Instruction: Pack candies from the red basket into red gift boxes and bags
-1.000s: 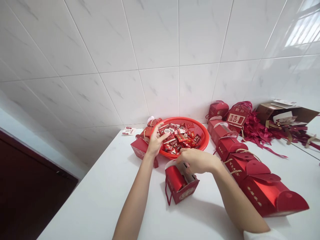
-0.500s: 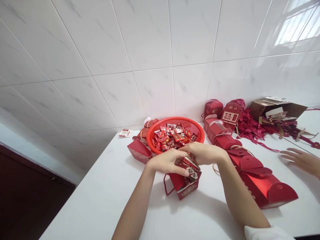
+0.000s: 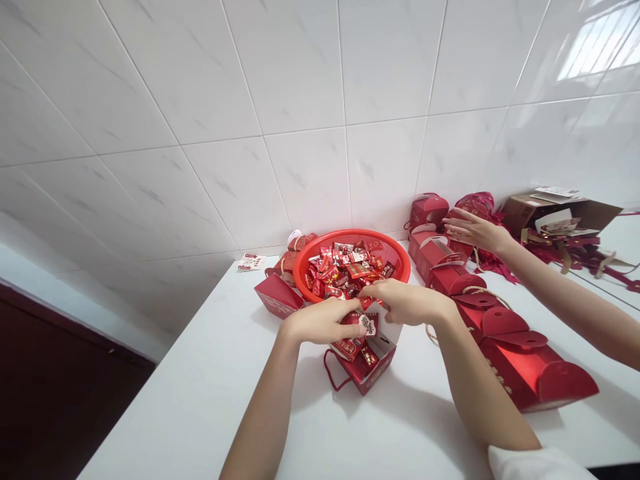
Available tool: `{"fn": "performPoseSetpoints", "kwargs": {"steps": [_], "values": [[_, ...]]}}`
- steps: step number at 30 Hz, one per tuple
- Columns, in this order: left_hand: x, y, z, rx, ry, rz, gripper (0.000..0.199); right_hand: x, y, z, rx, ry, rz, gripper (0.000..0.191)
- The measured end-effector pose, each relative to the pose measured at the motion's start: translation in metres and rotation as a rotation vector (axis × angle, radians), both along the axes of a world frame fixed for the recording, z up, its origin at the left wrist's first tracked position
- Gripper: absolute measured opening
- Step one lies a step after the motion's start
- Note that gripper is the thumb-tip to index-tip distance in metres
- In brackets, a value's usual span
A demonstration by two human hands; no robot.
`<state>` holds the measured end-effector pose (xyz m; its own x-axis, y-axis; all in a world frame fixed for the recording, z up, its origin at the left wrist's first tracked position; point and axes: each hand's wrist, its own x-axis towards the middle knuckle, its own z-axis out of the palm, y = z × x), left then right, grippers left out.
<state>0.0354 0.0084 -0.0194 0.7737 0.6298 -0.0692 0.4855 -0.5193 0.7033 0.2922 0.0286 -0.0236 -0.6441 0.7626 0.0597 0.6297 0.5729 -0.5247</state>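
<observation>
A small red gift box (image 3: 376,370) stands open on the white table, with wrapped candies (image 3: 369,355) inside and a dark red cord handle at its left. My left hand (image 3: 320,321) pinches the box's flap, the thumb lying beside a white emblem with gold-edged characters. From the right, my right hand (image 3: 407,303) has its bent fingers at the far edge of the same box, by a pale inner flap; the fingertips are partly hidden. Just behind both hands sits a red plastic basket (image 3: 401,267) full of wrapped candies.
A row of red gift boxes (image 3: 525,363) runs along the right. Another person's hand (image 3: 475,230) reaches over the boxes at the back. A cardboard box (image 3: 595,213) with ribbons lies behind it. An open red box (image 3: 277,297) and a printed card (image 3: 251,262) are at left.
The flap under my left hand has swung up and back, baring the candies in the box. The other person's hand has moved from the right side to the boxes at the back.
</observation>
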Motion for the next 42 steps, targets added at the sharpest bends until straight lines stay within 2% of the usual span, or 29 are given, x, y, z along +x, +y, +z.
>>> {"fn": "performPoseSetpoints", "kwargs": {"steps": [3,5,7,10,14,17,20,22,24,26,28,30,32,34,39,42], "values": [[0.002,0.001,0.001,0.014,0.018,-0.014,0.024,0.076,0.028,0.009,0.053,0.069,-0.058,0.024],[0.006,0.001,0.000,0.038,0.066,-0.022,0.023,0.127,0.045,0.010,0.162,0.191,-0.152,0.017],[0.013,0.000,-0.002,0.022,0.179,-0.079,0.020,0.160,0.052,0.005,0.111,0.180,-0.151,0.020],[0.022,0.000,-0.008,-0.037,0.368,-0.169,0.022,0.170,0.051,-0.005,0.030,0.147,-0.109,0.025],[0.028,0.001,-0.017,0.007,0.460,-0.111,0.030,0.162,0.050,-0.008,0.029,0.161,-0.106,0.027],[0.028,0.000,-0.018,0.004,0.476,-0.094,0.035,0.175,0.048,0.000,0.085,0.229,-0.150,0.030],[0.025,-0.003,-0.015,-0.020,0.471,-0.075,0.032,0.184,0.025,0.017,0.132,0.286,-0.158,0.031],[0.024,-0.006,-0.013,-0.042,0.443,-0.081,0.032,0.164,0.001,0.029,0.158,0.328,-0.109,0.029],[0.023,-0.009,-0.011,-0.047,0.419,-0.079,0.037,0.117,-0.023,0.034,0.071,0.214,-0.013,0.028],[0.023,-0.012,-0.011,-0.032,0.418,-0.067,0.044,0.054,-0.037,0.030,0.018,0.043,-0.051,0.032],[0.023,-0.014,-0.011,-0.010,0.426,-0.055,0.046,-0.002,-0.040,0.022,-0.010,-0.012,-0.045,0.043],[0.023,-0.014,-0.012,0.019,0.427,-0.060,0.044,-0.036,-0.037,0.015,-0.027,-0.068,-0.065,0.055],[0.024,-0.014,-0.013,0.047,0.419,-0.099,0.045,-0.045,-0.034,0.015,-0.057,-0.166,-0.104,0.064],[0.026,-0.013,-0.015,0.066,0.410,-0.157,0.047,-0.041,-0.034,0.019,-0.094,-0.255,-0.135,0.068],[0.035,-0.012,-0.019,0.122,0.412,-0.204,0.037,-0.028,-0.035,0.028,-0.167,-0.303,-0.158,0.067],[0.037,-0.012,-0.014,0.157,0.367,-0.210,0.033,-0.026,-0.033,0.028,-0.175,-0.298,-0.157,0.064]]}}
